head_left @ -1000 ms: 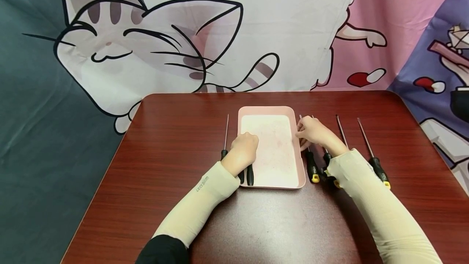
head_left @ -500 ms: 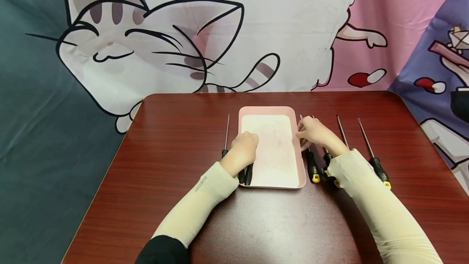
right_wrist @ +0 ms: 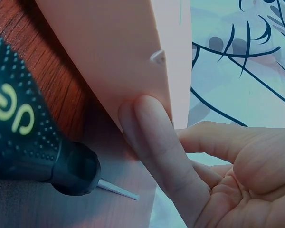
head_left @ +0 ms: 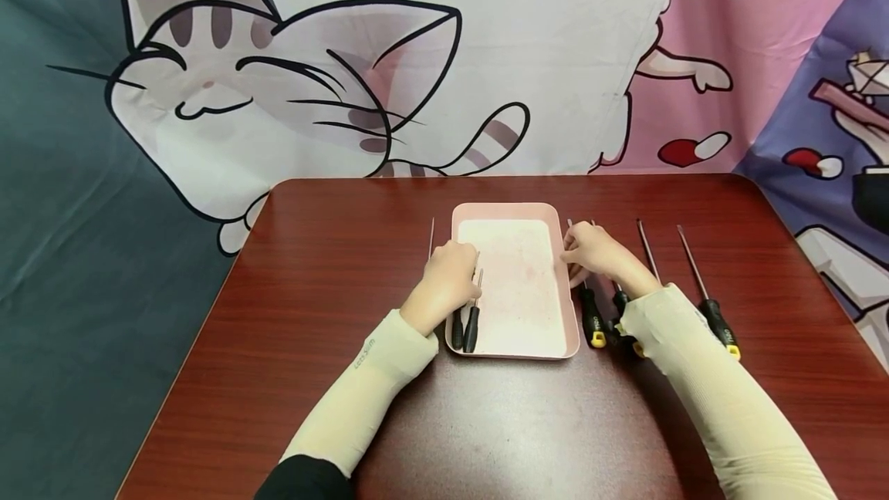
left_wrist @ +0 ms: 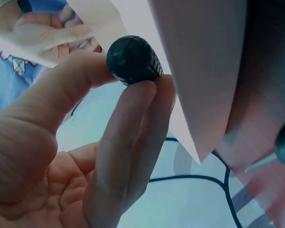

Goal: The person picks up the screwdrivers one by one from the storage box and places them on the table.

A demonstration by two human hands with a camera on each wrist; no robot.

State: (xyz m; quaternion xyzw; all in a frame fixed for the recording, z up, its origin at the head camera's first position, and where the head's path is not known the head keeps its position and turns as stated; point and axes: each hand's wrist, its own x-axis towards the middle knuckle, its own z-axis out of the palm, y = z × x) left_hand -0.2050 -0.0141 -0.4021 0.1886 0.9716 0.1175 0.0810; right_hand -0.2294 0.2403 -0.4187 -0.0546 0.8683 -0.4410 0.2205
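A pink shallow tray [head_left: 528, 292] with a white floor lies on the table. My left hand [head_left: 444, 276] is over its left side, thumb and fingertips pinching a black screwdriver handle [left_wrist: 133, 59], seen end-on in the left wrist view. Two screwdrivers [head_left: 471, 330] with black handles lie in the tray's lower left corner, partly hidden by this hand. My right hand [head_left: 593, 249] grips the tray's right rim, fingers against the outer wall [right_wrist: 147, 61] and thumb across the edge. Left of the tray, another screwdriver shaft [head_left: 431, 236] shows, its handle covered by my left hand.
Several black-and-yellow screwdrivers lie right of the tray, including one [head_left: 593, 319] close beside it and one [head_left: 719, 322] farther right; my right forearm passes over some of them. The brown table [head_left: 347, 253] ends at a printed cloth [head_left: 486, 122].
My left hand has shifted left and slightly away from me, uncovering more of the screwdrivers in the tray. The right hand and the tray have stayed in place.
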